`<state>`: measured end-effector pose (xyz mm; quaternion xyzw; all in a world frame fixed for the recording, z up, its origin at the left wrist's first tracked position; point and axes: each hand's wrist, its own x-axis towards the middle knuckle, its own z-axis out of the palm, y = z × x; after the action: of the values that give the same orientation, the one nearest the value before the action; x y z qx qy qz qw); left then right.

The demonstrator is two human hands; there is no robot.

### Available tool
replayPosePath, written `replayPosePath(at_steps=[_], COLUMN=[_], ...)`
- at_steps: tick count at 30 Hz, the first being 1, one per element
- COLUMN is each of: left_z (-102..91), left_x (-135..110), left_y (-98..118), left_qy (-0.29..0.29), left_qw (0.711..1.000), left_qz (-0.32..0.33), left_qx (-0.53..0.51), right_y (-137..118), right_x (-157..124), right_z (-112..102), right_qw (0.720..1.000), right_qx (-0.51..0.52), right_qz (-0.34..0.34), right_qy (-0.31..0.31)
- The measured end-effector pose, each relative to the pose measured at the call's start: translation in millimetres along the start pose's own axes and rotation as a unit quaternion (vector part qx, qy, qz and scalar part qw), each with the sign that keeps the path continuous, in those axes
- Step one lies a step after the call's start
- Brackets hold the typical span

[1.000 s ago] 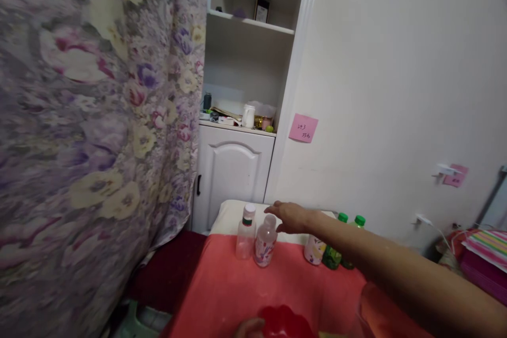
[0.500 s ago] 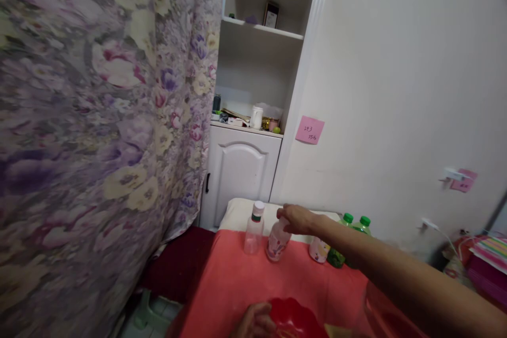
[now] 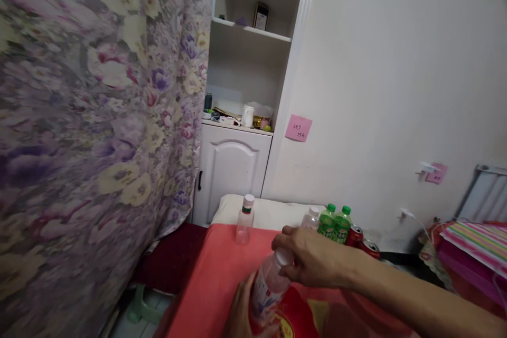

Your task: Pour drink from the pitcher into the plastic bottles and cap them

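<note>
My right hand (image 3: pixel 311 261) is closed round the cap end of a clear plastic bottle (image 3: pixel 267 285) with a pink label, held tilted above a red bowl (image 3: pixel 293 322) near the bottom of the view. My left hand (image 3: pixel 240 311) sits at the bottom edge, wrapped against the lower part of the same bottle beside the bowl. Both are over a table with a red cloth (image 3: pixel 222 274).
At the table's far end stand a clear bottle with a white cap (image 3: pixel 244 220), another pale bottle (image 3: pixel 310 219), two green bottles (image 3: pixel 334 222) and red cans (image 3: pixel 361 238). A floral curtain (image 3: pixel 91 132) hangs at left. A white cabinet (image 3: pixel 232 174) with shelves stands behind.
My right hand took the pink-labelled bottle from the far row and brought it toward me over the red bowl. My left hand rose to it.
</note>
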<state>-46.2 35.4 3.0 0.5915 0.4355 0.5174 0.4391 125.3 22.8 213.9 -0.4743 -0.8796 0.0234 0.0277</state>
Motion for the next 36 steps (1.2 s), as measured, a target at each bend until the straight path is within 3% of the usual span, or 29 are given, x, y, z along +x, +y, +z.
replayPosePath(at_steps=[5,9,17,25,32,36], left_z=[4.3,4.8,12.6,10.4,6.2,4.3], left_x=[-6,-10,-12,-10,-14,-13], left_y=[9,18,18,21,38,30], left_qy=[-0.029,-0.067,-0.057,-0.085,-0.152,-0.171], left_qw=[0.998,0.997,0.996,0.989,0.986,0.985], left_qz=[0.050,0.029,0.011,0.009,-0.026,-0.031], left_qx=[0.041,0.027,0.067,0.121,0.064,0.019], right_y=[-9,-8,-9,-15,-17,-16], right_x=[-17,-26,-38,-48,-49,-55], right_z=[9,15,23,13,-1,-12], right_qw=[0.997,0.994,0.990,0.993,0.990,0.984], right_qx=[0.063,0.091,0.079,0.073,0.105,0.121], right_qz=[0.019,0.042,0.104,0.058,-0.076,-0.074], right_qy=[0.024,0.036,0.062,0.073,0.059,0.109])
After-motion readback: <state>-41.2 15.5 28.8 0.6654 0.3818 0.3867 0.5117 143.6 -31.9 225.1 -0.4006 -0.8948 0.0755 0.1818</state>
